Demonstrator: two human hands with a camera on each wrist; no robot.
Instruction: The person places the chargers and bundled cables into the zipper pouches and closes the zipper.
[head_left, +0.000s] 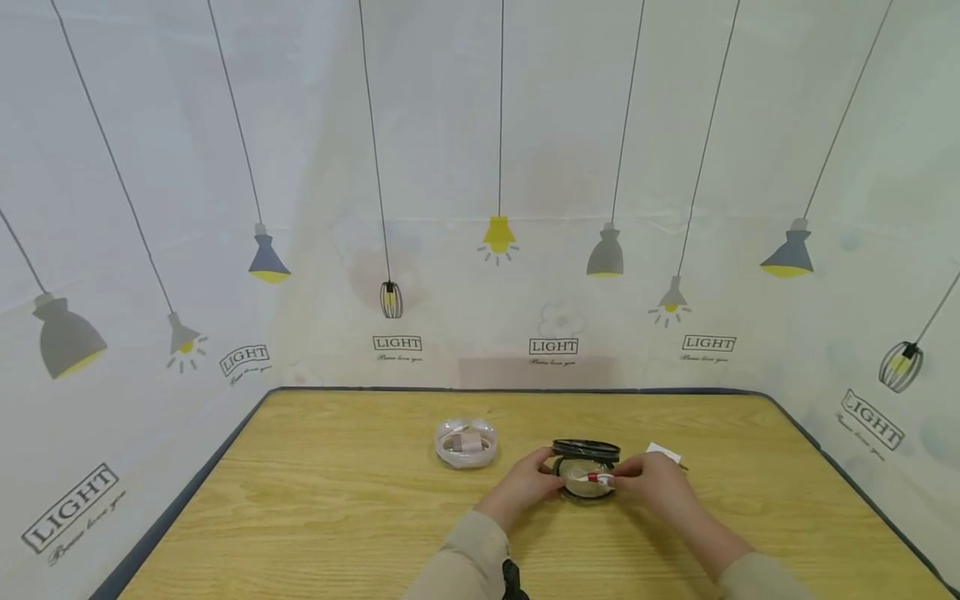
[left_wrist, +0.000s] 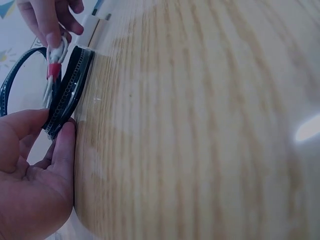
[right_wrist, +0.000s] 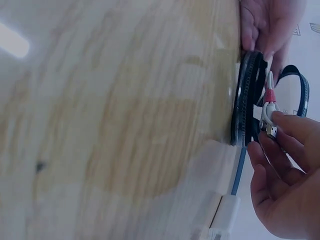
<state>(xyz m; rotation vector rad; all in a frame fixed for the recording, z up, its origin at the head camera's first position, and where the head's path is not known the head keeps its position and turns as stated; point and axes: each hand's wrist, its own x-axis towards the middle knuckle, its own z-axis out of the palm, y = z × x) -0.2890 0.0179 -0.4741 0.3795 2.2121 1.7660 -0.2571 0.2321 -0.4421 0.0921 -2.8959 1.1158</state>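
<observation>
A round clear zip case (head_left: 587, 450) with black edging stands open on the table, its lid tilted up at the back. My left hand (head_left: 525, 487) pinches the case's left rim between thumb and fingers, as the left wrist view shows up close. In my right hand (head_left: 663, 487) is a white USB cable (right_wrist: 270, 107), coiled into a bundle with a red tie (right_wrist: 270, 96) round it. Thumb and fingertips grip the bundle near its metal plug (right_wrist: 271, 131). In the head view the bundle overlaps the opening of the case.
Left of my hands, a round translucent case (head_left: 466, 450) with a pale coiled cable inside sits on the wooden table (head_left: 337, 500). A white block (head_left: 663, 452) lies just beyond my right hand. Behind the table hangs a wall covering printed with lamps.
</observation>
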